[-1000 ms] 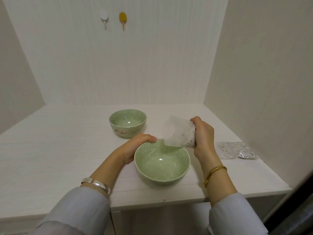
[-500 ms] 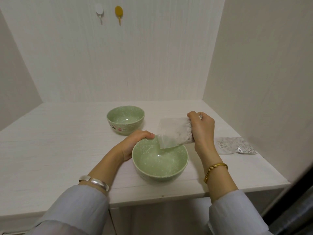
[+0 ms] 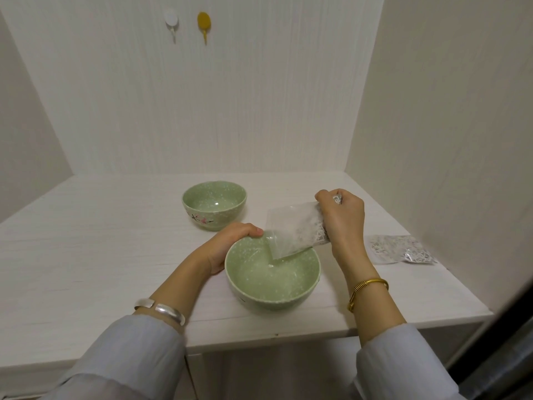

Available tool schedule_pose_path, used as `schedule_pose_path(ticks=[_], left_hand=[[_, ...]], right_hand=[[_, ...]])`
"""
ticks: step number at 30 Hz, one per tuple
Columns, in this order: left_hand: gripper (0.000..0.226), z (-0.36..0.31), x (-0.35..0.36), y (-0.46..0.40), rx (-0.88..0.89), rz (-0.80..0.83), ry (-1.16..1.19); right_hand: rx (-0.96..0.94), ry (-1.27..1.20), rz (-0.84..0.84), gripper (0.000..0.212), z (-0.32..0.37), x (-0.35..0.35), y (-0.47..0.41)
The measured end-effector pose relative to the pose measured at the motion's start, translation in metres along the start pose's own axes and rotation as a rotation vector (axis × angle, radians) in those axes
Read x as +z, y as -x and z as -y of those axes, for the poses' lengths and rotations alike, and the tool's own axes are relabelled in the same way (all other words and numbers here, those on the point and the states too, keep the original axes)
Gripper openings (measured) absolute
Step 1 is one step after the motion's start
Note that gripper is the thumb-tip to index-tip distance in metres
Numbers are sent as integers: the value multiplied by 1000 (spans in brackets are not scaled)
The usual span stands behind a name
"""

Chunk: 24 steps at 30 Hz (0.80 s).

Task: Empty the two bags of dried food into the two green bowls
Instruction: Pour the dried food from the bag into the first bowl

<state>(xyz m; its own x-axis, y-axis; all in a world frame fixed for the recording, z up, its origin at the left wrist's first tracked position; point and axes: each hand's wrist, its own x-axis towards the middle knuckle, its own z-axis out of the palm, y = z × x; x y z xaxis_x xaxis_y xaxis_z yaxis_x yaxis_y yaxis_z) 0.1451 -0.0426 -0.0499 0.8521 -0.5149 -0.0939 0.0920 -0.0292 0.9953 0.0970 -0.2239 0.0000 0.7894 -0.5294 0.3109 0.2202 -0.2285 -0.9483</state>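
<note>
Tipped lower now, the bag [image 3: 294,230] gripped by the right hand [image 3: 343,217] dips into the near bowl [image 3: 272,274]; the left hand [image 3: 230,243] clasps its rim.

A white table [image 3: 86,255] lies under the grip. Far above and left of the grip, a white hook [image 3: 172,21] and a yellow hook [image 3: 204,23] hang on the wall [image 3: 230,96].
</note>
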Motion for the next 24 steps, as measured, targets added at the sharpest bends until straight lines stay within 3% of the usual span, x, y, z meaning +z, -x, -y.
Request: schedule_pose_path(ticks=[9, 24], left_hand=[[15, -2, 3, 1, -5, -17, 18], [16, -3, 3, 2, 15, -3, -2]], right_hand=[[-34, 9, -1, 41, 3, 0, 0], [-111, 70, -8, 46, 6, 1, 0]])
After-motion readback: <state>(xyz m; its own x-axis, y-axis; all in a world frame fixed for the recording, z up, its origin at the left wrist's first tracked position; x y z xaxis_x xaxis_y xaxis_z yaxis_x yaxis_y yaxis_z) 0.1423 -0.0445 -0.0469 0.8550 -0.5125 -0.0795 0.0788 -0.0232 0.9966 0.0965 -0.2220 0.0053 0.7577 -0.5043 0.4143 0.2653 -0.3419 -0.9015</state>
